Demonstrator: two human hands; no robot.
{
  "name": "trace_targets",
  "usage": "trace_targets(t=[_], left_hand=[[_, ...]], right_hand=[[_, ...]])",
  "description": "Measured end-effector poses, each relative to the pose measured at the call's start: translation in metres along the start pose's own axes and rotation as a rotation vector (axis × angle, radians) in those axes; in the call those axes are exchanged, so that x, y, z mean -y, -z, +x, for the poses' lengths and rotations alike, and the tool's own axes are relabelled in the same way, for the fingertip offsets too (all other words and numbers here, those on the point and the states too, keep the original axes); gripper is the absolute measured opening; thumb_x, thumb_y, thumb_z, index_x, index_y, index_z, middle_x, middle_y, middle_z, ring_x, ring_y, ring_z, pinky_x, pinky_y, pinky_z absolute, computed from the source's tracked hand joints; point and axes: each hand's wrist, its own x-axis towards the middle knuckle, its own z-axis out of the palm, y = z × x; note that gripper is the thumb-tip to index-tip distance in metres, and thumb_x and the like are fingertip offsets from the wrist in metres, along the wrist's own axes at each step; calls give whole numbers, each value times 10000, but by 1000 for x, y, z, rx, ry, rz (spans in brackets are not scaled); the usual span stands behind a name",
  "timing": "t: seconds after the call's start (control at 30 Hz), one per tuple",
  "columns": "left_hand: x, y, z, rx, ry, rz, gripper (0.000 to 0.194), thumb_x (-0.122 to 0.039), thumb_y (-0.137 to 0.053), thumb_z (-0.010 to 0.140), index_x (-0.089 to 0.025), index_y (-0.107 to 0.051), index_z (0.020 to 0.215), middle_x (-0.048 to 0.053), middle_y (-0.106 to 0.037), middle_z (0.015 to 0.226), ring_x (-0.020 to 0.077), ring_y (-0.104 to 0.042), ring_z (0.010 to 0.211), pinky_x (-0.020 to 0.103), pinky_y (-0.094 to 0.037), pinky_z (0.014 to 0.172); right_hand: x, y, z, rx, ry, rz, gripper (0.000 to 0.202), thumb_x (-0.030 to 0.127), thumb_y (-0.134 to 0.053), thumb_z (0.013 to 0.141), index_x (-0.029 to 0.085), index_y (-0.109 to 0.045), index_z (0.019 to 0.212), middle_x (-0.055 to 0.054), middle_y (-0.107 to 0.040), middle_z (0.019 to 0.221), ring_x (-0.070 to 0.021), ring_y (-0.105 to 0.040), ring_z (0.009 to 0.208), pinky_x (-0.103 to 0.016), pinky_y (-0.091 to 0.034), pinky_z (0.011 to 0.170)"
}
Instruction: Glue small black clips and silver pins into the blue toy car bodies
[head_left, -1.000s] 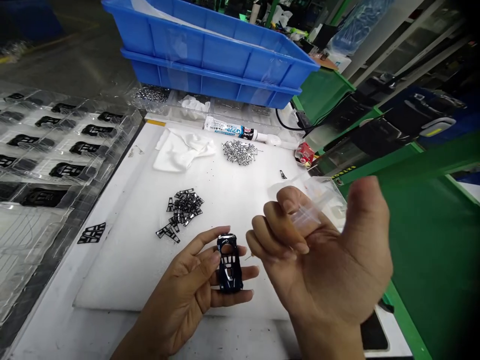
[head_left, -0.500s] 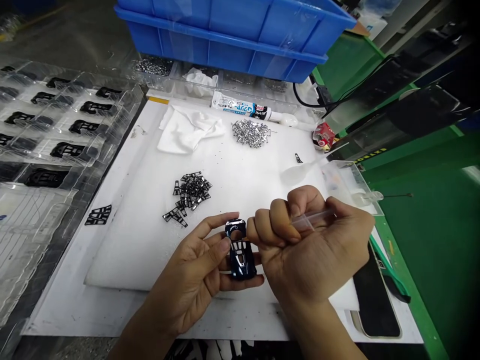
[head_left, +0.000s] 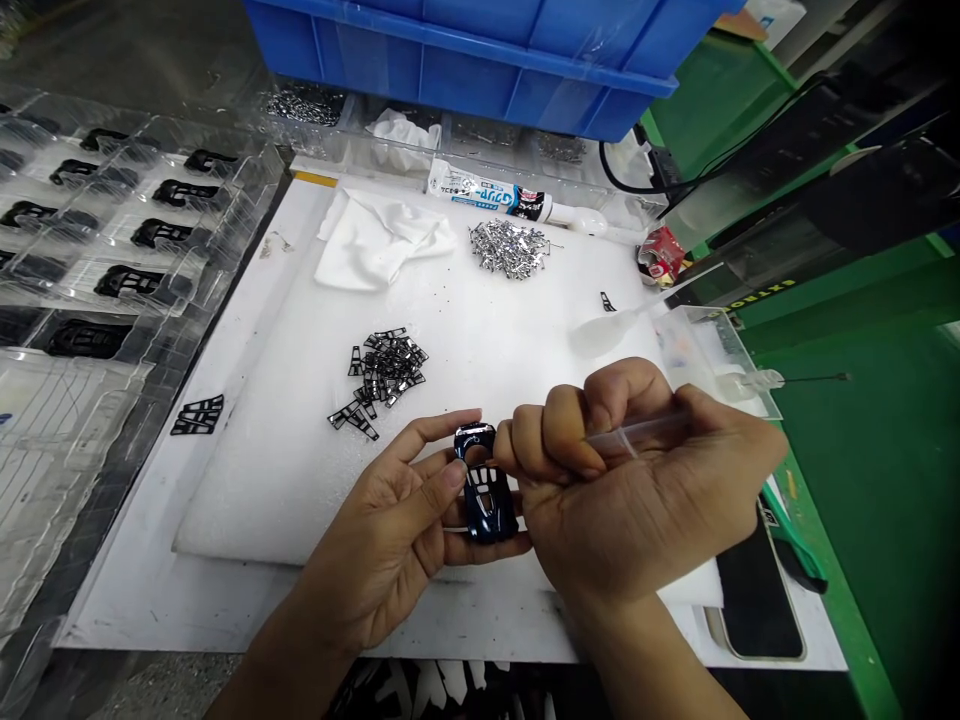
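My left hand (head_left: 409, 520) holds a small glossy dark blue car-shaped shell (head_left: 489, 505) between thumb and fingers, with its round opening toward the top. My right hand (head_left: 622, 490) is closed around a translucent plastic dropper (head_left: 637, 436); its tip is hidden by my fingers, close to the shell's right edge. Beyond the hands, a pile of small black frames (head_left: 390, 368) lies on the white foam pad (head_left: 277, 440). A heap of small silvery parts (head_left: 510, 249) sits farther back. One black piece (head_left: 607, 302) lies apart near a clear dropper (head_left: 600, 333).
Clear trays with black car-shaped parts (head_left: 127, 281) stand at left. At the back are a blue bin (head_left: 465, 60), a white cloth (head_left: 382, 238) and a glue tube (head_left: 487, 194). A phone (head_left: 761, 590) and green-handled tool (head_left: 795, 540) lie at right.
The camera view has shifted slightly. Both hands keep their holds, the shell is still in my left hand, and the right hand appears slightly farther right and turned a little.
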Motion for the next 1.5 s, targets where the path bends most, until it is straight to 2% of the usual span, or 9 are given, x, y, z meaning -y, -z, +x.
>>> trace_targets(t=[0.2,0.3,0.4,0.6,0.87,1.0,1.23,1.4,1.5], left_hand=[[-1,-2,-2,-28,2,25,281,-177,-611,1007,-234,-637,1280,51,-724,1100,231,-752,1014,534,-626,935],[-1,-2,-1,-33,4,36,278,-181,-618,1003,-242,-644,1273,45,-720,1077,238,-755,1017,544,-622,939],[-1,-2,-1,-32,0,36,289,-179,-624,998,-241,-638,1281,69,-714,1158,247,-754,1027,566,-615,945],[0,-1,-1,-16,-15,29,282,-164,-631,993,-244,-653,1262,24,-714,1061,173,-762,883,538,-639,911],[0,1,-2,1,-25,18,286,-160,-628,997,-248,-658,1268,23,-717,1053,186,-763,932,533,-634,924],[0,0,-3,-2,-21,16,281,-160,-616,1006,-246,-653,1270,17,-722,1057,153,-758,893,530,-629,934],[2,1,-2,18,-27,-23,274,-155,-625,998,-248,-656,1254,23,-740,1093,160,-762,895,502,-645,910],[1,2,0,13,-32,-41,261,-143,-626,998,-228,-646,1243,26,-756,1060,138,-758,866,469,-648,901],[2,1,0,18,-44,-47,274,-124,-620,998,-217,-629,1256,29,-762,1032,145,-762,876,439,-654,880]], right_hand=[[-1,0,0,-4,68,0,472,375,-290,924,212,-456,513,52,-210,406,-92,-206,333,-204,-270,317],[0,1,0,9,64,11,484,377,-280,930,210,-457,512,52,-211,404,-90,-210,333,-203,-281,325],[1,0,0,-3,56,17,491,368,-274,931,206,-459,506,50,-218,405,-90,-217,334,-206,-284,333],[2,-2,-1,-24,75,17,500,346,-280,930,201,-459,487,52,-199,413,-88,-212,320,-209,-257,325],[1,-1,1,-22,63,46,482,347,-289,901,202,-456,473,51,-200,408,-89,-201,321,-213,-289,298],[3,-1,1,-37,60,58,462,346,-305,892,200,-459,482,51,-204,420,-86,-202,324,-211,-280,300],[4,5,-1,30,91,51,423,320,-353,879,189,-484,499,53,-213,441,-85,-237,333,-217,-295,337],[-2,6,-14,102,161,45,462,290,-342,967,188,-566,576,33,-306,481,-88,-327,391,-226,-334,440],[0,9,-25,161,137,-7,486,421,-391,1023,207,-578,628,26,-334,507,-109,-361,460,-262,-363,507]])
